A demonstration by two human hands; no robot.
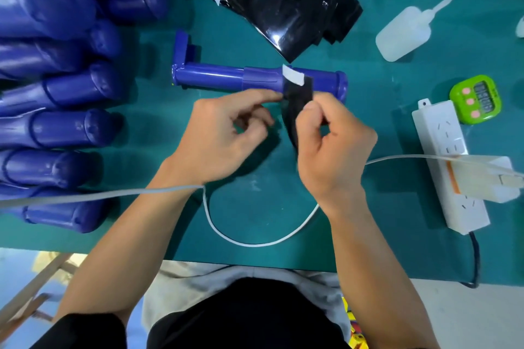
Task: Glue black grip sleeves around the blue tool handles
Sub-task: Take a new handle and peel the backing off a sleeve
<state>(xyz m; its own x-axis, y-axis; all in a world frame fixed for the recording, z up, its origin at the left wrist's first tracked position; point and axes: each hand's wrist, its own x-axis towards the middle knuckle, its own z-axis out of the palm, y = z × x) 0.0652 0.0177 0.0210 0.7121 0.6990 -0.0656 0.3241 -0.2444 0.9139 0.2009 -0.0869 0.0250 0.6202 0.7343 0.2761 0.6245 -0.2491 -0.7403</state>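
- Right hand (334, 144): thumb and forefinger closed in a pinch on the black grip sleeve (298, 92), other fingers curled under.
- Left hand (218, 136): forefinger reaches to the sleeve's left edge, where it meets the handle. Thumb is tucked below. Cannot tell whether it pinches or only presses.
- Sleeve position: upper end draped over the blue tool handle (215, 76) near its flanged right end, lower end hanging toward the person. White backing tab (293, 77) is curled up on top.
- Handle lies flat on the green mat (354, 110), long axis left to right, just beyond both hands.
- Handling, judged: sleeve is thin, limp and light, and bends freely. It is probably tacky once glued, so hold it by the edges and keep it taut or it will crease. Handle is rigid, glossy plastic and round, so it is likely to roll unless pinned.
- Counts:
  - handle in work: 1
  - sleeve in hand: 1
  - pile of blue handles (56, 110), left: at least seven ends visible, exact total hidden
  - stack of black sleeves (283, 0), far side: overlapped, not countable
  - squeeze bottle (402, 37): 1
  - green timer (476, 99): 1
  - power strip (445, 161): 1
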